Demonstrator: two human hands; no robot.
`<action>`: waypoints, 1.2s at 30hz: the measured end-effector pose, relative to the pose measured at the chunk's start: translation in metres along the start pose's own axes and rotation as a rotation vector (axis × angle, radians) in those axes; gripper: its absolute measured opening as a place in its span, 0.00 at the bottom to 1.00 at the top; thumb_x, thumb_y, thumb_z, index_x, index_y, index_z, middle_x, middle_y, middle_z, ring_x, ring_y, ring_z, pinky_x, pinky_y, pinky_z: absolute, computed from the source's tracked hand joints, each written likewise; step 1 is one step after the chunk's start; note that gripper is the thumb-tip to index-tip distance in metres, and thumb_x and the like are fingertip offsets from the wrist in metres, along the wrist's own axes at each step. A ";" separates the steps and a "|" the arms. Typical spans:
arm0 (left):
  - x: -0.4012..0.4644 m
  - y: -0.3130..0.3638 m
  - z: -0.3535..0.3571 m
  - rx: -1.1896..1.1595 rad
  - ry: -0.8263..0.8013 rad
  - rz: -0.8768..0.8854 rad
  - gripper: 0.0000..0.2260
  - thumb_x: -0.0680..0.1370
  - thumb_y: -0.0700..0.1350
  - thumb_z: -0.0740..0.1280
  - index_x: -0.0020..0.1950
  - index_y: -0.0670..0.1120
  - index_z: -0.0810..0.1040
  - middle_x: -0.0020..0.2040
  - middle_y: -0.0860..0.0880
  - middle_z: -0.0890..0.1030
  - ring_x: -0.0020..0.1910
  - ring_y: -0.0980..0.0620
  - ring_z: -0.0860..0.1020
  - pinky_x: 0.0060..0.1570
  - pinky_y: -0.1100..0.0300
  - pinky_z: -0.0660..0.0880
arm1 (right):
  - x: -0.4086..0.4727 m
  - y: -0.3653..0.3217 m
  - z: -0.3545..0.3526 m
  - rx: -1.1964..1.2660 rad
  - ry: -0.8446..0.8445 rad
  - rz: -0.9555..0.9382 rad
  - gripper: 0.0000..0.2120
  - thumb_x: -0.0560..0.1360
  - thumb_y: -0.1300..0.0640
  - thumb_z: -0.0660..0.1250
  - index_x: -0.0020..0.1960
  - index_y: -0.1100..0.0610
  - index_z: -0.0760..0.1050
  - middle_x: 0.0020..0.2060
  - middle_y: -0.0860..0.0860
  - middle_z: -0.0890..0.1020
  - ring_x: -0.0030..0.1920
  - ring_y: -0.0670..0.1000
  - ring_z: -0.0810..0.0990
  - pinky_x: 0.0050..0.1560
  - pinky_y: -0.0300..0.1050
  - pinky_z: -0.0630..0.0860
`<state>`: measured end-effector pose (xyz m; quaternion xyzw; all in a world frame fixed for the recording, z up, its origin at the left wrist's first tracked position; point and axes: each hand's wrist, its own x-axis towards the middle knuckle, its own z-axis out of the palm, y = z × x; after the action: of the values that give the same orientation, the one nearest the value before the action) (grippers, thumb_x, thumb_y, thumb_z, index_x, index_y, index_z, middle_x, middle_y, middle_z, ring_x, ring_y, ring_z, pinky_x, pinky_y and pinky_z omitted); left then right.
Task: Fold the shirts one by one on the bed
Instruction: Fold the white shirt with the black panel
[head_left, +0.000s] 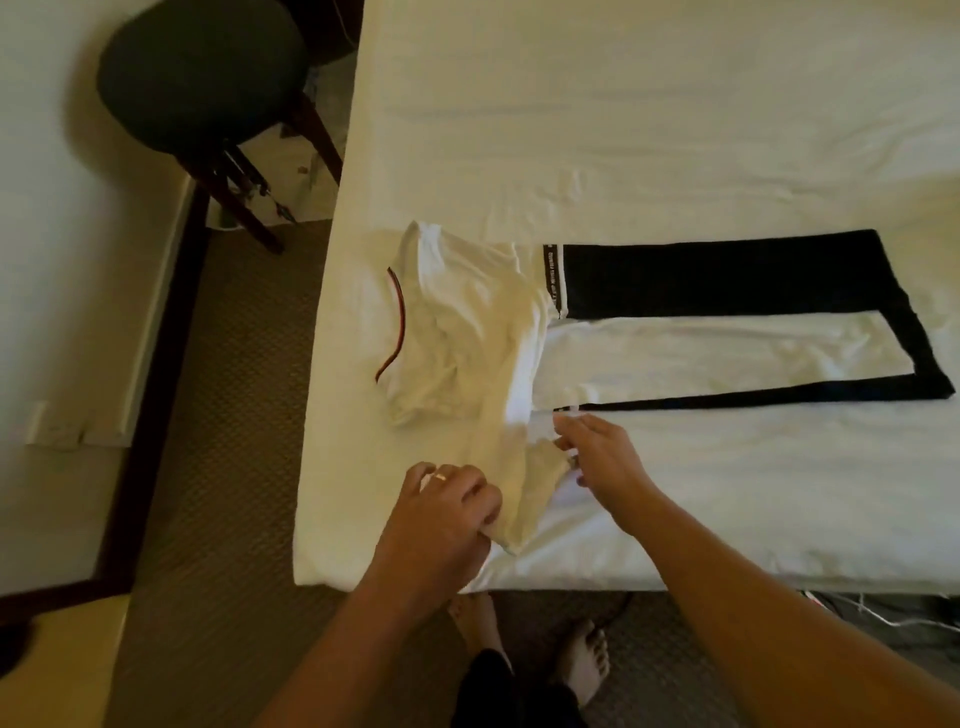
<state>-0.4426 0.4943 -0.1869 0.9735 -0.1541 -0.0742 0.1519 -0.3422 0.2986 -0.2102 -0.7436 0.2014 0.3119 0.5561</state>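
A white shirt (467, 332) with a red-and-black striped collar and a black lower half (727, 275) lies spread across the white bed (675, 130), collar to the left. One long side is folded over as a white strip. My left hand (447, 514) pinches the end of a white sleeve near the bed's front edge. My right hand (602, 457) holds the same sleeve a little farther up, close to the shirt's body. The sleeve hangs slack between both hands.
A dark round stool (202, 73) on wooden legs stands off the bed's left side. Brown carpet (234, 415) runs along the bed's left and front. My bare feet (582, 660) stand at the bed's front edge, with cables on the floor at right.
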 end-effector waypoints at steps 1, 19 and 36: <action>-0.006 0.002 0.003 0.019 -0.078 0.046 0.07 0.68 0.49 0.65 0.45 0.54 0.76 0.46 0.55 0.78 0.44 0.51 0.79 0.52 0.50 0.74 | 0.000 0.001 0.004 0.016 0.008 0.014 0.15 0.79 0.40 0.65 0.52 0.51 0.79 0.50 0.51 0.83 0.49 0.50 0.81 0.51 0.51 0.78; 0.044 0.001 0.015 -1.225 -0.025 -1.078 0.10 0.80 0.52 0.70 0.45 0.46 0.83 0.48 0.47 0.84 0.45 0.52 0.79 0.45 0.56 0.74 | -0.006 -0.021 0.022 -0.331 0.203 -0.204 0.16 0.77 0.57 0.66 0.34 0.58 0.65 0.29 0.50 0.69 0.31 0.50 0.67 0.31 0.44 0.65; 0.050 0.012 -0.005 -2.008 -0.087 -1.079 0.17 0.80 0.52 0.65 0.63 0.44 0.82 0.58 0.42 0.85 0.55 0.43 0.83 0.57 0.46 0.78 | -0.003 -0.027 0.007 0.214 0.199 -0.061 0.09 0.79 0.54 0.67 0.50 0.61 0.78 0.43 0.54 0.80 0.43 0.52 0.77 0.47 0.50 0.76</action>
<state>-0.3975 0.4686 -0.1831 0.3483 0.4083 -0.2532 0.8049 -0.3284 0.3130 -0.1900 -0.7131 0.2650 0.1962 0.6187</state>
